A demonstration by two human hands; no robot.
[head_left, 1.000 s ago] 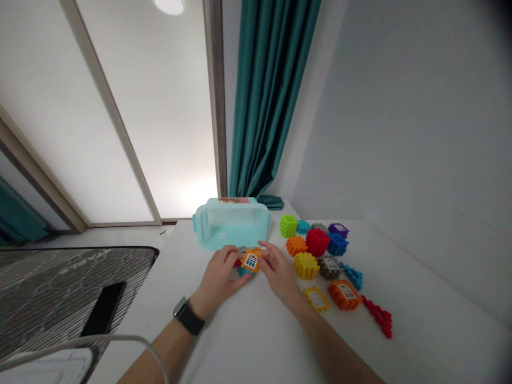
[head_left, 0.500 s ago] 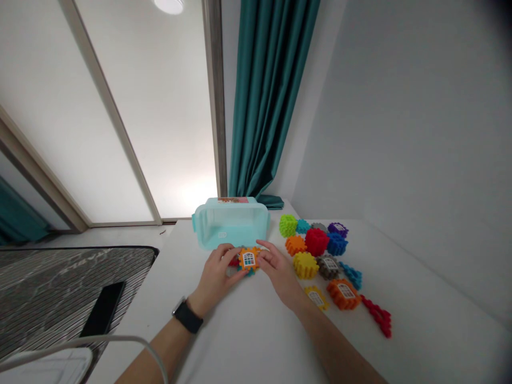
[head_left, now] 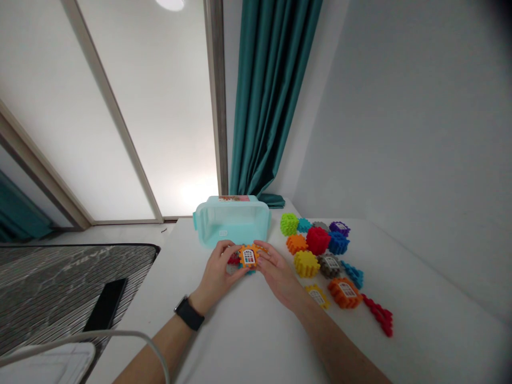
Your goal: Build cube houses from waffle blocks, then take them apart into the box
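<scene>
- Our left hand [head_left: 218, 273] and our right hand [head_left: 278, 276], wrists bent inward, come together, clamped on an orange gear-shaped plastic block [head_left: 248, 257].
- That block sits just before a clear teal plastic box [head_left: 231, 226].
- Right of the box lie loose multicoloured plastic blocks [head_left: 318, 240].

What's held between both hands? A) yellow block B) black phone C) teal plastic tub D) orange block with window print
D: the orange block with window print sits between the left hand and the right hand, with fingers of both hands at its edges.
</scene>
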